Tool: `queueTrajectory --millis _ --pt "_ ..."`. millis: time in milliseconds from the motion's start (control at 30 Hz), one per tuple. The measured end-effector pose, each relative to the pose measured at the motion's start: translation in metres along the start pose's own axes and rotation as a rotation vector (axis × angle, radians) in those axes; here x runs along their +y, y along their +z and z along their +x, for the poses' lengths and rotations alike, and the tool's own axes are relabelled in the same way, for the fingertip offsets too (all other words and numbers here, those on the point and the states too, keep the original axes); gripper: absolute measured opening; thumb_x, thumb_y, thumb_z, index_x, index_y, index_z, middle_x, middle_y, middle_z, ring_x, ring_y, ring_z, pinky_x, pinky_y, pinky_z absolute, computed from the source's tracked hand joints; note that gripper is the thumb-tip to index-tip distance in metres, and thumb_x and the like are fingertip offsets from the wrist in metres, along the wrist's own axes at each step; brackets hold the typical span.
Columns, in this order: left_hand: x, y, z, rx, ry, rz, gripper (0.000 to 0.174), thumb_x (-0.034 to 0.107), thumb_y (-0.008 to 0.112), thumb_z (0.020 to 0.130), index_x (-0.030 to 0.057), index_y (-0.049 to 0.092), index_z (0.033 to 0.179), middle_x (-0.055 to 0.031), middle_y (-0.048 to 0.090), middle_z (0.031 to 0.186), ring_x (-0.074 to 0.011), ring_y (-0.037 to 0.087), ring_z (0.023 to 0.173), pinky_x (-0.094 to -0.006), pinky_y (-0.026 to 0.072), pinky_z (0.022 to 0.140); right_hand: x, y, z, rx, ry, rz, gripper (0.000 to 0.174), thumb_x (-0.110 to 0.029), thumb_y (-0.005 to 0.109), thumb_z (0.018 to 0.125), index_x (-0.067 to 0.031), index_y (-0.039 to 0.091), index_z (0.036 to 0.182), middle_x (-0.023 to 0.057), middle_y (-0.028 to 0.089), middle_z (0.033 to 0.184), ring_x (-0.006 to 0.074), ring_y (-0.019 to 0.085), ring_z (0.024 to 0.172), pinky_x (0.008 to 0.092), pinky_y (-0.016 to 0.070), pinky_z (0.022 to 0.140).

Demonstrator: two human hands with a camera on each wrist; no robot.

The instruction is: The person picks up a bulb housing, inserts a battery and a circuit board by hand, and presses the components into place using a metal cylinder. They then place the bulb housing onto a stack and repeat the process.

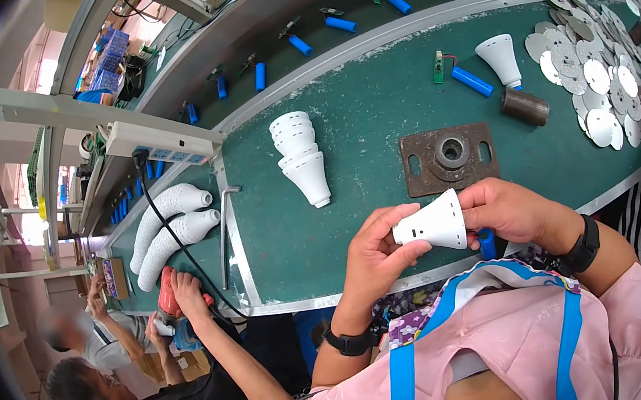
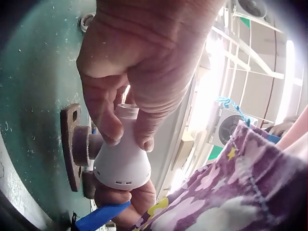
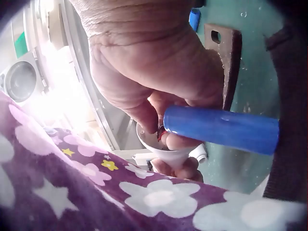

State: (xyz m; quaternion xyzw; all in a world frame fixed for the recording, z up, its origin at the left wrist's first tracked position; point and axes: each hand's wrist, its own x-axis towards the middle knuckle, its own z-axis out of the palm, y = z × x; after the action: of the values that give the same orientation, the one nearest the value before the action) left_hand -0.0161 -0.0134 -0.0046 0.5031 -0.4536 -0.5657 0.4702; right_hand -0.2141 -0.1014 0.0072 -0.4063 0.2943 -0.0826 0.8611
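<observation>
My left hand grips a white cone-shaped bulb housing near its narrow neck, with the wide mouth turned toward my right hand. In the right wrist view, the right thumb and fingers reach into that mouth and pinch a small part with a bit of red wire. A blue cylindrical battery hangs out beside these fingers, outside the housing. What lies deeper inside the housing is hidden by the fingers. Small slots run along its wide rim in the left wrist view. Just beyond the hands lies a brown metal plate with a raised ring.
Stacked white housings lie left on the green bench. Farther off are a wired battery, another housing, a metal cylinder and piled discs. At left, another person holds a red power tool near a black cable.
</observation>
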Motion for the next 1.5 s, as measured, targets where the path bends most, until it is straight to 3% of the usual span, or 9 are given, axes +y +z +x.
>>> queueTrajectory --millis 700,767,967,1067,1100,1167,1300,1367,1500 --pt "0.007 0.006 0.003 0.058 0.019 0.055 0.042 -0.004 0.064 0.073 -0.0018 0.053 0.113 -0.0062 0.051 0.100 -0.0108 0.057 0.070 -0.0186 0.0460 0.052 0.000 0.007 -0.005 0.003 -0.129 0.192 0.020 -0.016 0.052 0.084 0.0012 0.060 0.089 0.0011 0.055 0.072 0.0073 0.048 0.062 0.0210 0.0403 0.058" --pt "0.008 0.007 0.003 0.058 0.041 0.088 0.042 -0.004 0.063 0.074 -0.0014 0.052 0.114 -0.0065 0.050 0.103 -0.0107 0.057 0.071 -0.0186 0.0461 0.053 -0.006 0.008 -0.006 0.077 -0.168 -0.291 0.024 -0.021 0.052 0.085 0.0007 0.060 0.091 0.0004 0.055 0.072 0.0069 0.047 0.063 0.0211 0.0403 0.058" --pt "0.003 0.006 0.001 0.108 0.091 -0.008 0.033 -0.001 0.052 0.082 -0.0018 0.050 0.115 -0.0087 0.043 0.115 -0.0115 0.055 0.072 -0.0203 0.0478 0.058 -0.003 0.010 -0.002 0.134 -0.175 -0.356 0.026 -0.023 0.053 0.086 -0.0004 0.060 0.095 -0.0002 0.055 0.072 0.0067 0.048 0.064 0.0219 0.0407 0.058" --pt "-0.009 0.005 0.002 0.319 -0.041 -0.182 0.015 0.003 0.049 0.086 -0.0025 0.052 0.100 -0.0106 0.046 0.113 -0.0135 0.056 0.076 -0.0241 0.0510 0.061 0.005 0.012 0.004 0.182 -0.297 -0.373 0.025 -0.021 0.054 0.085 0.0008 0.060 0.096 0.0025 0.057 0.077 0.0083 0.048 0.065 0.0238 0.0412 0.059" --pt "-0.009 0.005 0.003 0.319 -0.040 -0.182 0.015 0.003 0.049 0.086 -0.0025 0.052 0.100 -0.0106 0.046 0.113 -0.0135 0.056 0.076 -0.0241 0.0510 0.061 0.007 0.011 0.007 0.182 -0.298 -0.374 0.025 -0.021 0.054 0.085 0.0008 0.060 0.096 0.0025 0.057 0.077 0.0083 0.048 0.065 0.0238 0.0412 0.059" --pt "-0.008 0.006 0.004 0.329 -0.069 -0.232 0.018 0.005 0.050 0.087 -0.0030 0.052 0.103 -0.0100 0.050 0.110 -0.0139 0.056 0.080 -0.0251 0.0505 0.064 0.011 0.013 0.012 0.214 -0.549 -0.574 0.024 -0.017 0.055 0.084 0.0008 0.059 0.100 0.0063 0.056 0.080 0.0103 0.049 0.067 0.0254 0.0414 0.061" --pt "-0.012 0.001 0.006 0.298 -0.036 -0.233 0.022 0.008 0.050 0.087 -0.0045 0.051 0.106 -0.0097 0.052 0.108 -0.0141 0.056 0.083 -0.0257 0.0499 0.066 0.000 0.018 0.007 0.213 -0.545 -0.669 0.020 -0.015 0.058 0.080 -0.0002 0.059 0.093 0.0085 0.053 0.078 0.0166 0.052 0.068 0.0279 0.0426 0.062" --pt "-0.012 0.003 0.005 0.287 -0.049 -0.235 0.026 0.010 0.049 0.089 -0.0053 0.050 0.109 -0.0100 0.053 0.107 -0.0141 0.055 0.085 -0.0263 0.0493 0.068 0.005 0.008 0.008 0.330 -0.820 -1.288 0.017 -0.017 0.064 0.072 -0.0035 0.058 0.081 0.0073 0.050 0.073 0.0210 0.054 0.068 0.0302 0.0437 0.060" --pt "-0.012 0.001 0.007 0.330 -0.046 -0.353 0.027 0.011 0.049 0.089 -0.0050 0.049 0.111 -0.0100 0.055 0.104 -0.0144 0.055 0.086 -0.0263 0.0492 0.069 0.004 -0.002 0.000 0.428 -0.809 -1.682 0.018 -0.020 0.065 0.065 -0.0075 0.054 0.071 0.0060 0.051 0.071 0.0220 0.054 0.068 0.0324 0.0444 0.056"
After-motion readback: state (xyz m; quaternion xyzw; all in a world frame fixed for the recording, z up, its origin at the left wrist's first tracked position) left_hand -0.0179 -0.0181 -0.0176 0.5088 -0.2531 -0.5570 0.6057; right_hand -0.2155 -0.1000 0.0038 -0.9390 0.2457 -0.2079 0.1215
